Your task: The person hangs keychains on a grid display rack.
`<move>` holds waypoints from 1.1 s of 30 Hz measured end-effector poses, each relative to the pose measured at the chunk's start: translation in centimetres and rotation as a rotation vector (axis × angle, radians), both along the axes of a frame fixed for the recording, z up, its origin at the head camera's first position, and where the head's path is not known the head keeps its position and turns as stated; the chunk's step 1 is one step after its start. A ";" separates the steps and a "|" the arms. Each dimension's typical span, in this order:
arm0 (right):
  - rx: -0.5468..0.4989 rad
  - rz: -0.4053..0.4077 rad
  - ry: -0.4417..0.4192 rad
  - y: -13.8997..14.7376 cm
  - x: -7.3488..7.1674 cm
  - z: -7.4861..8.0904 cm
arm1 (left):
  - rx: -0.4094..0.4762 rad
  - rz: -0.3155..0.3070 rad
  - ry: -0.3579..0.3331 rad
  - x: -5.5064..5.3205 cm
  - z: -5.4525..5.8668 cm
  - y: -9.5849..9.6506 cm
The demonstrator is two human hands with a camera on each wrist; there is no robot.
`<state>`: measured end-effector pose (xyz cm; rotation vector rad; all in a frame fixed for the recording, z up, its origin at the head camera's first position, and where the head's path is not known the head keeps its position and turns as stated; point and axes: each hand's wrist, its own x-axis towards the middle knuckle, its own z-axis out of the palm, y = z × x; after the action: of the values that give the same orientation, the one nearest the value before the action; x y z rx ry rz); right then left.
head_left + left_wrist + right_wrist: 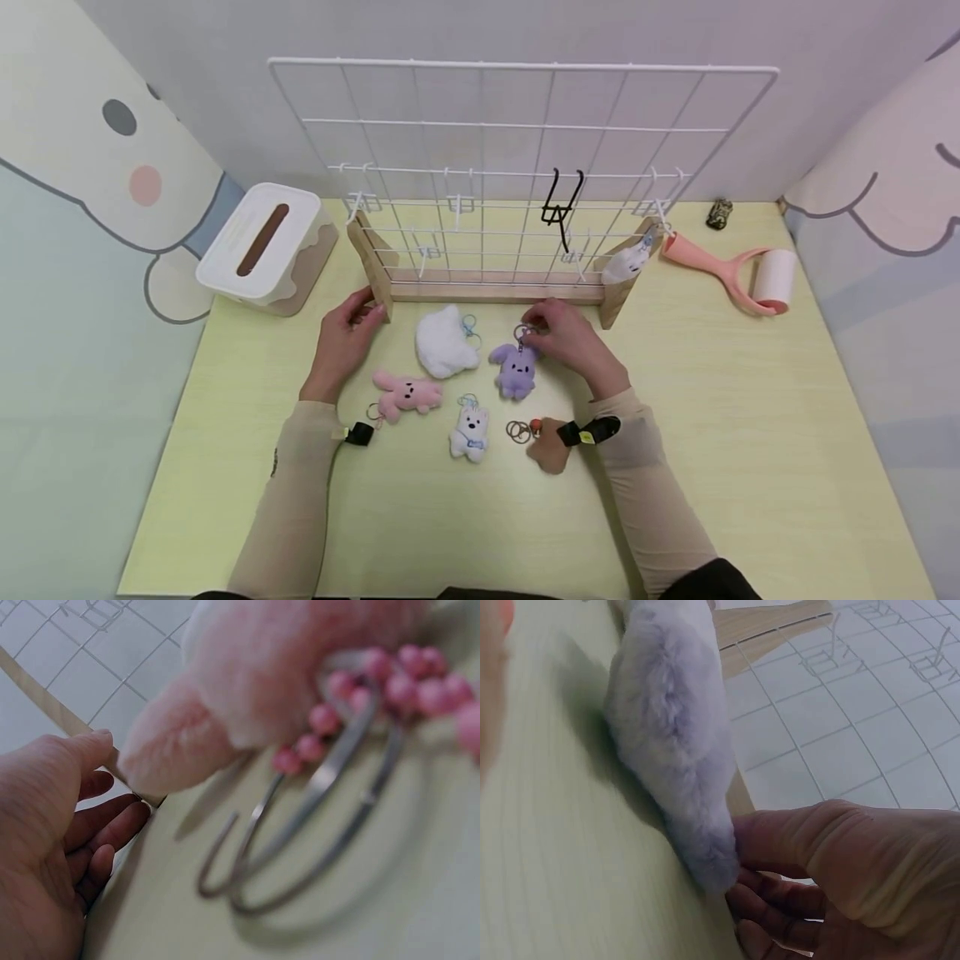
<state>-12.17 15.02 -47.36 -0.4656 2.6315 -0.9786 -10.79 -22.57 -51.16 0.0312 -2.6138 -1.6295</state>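
Note:
My left hand (343, 342) is at the left wooden foot (372, 271) of a wire grid rack (480, 175), its thumb and fingers on either side of the foot's front end. With thumb and fingertips my right hand (573, 337) pinches a purple plush bunny keychain (516, 371) near its ring and ear. In the right wrist view the purple fur (671, 727) lies against the thumb. A pink plush keychain (408, 394) with pink beads (401, 691) lies below the left hand. Between the hands lies a white fluffy plush keychain (444, 342).
A white bear keychain (470, 433) and a brown plush keychain (550, 447) lie nearer the front. A black hook (557, 214) and white hooks hang on the grid; a white plush (627, 262) hangs at right. Tissue box (262, 242) left, lint roller (731, 271) right.

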 end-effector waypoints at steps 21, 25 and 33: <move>-0.102 0.010 -0.057 0.5 -0.1 -0.6 | -0.019 -0.001 0.009 0.1 0.2 0.2; -0.128 0.015 -0.065 0.6 0.0 -0.1 | -0.019 -0.003 0.012 0.2 0.2 0.2; -0.160 0.041 -0.040 0.5 0.5 1.6 | -0.014 -0.004 0.002 0.1 0.2 0.1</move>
<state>-11.71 15.53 -45.73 -0.5280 2.5095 -1.1779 -10.67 -22.49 -50.97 0.0235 -2.6253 -1.6110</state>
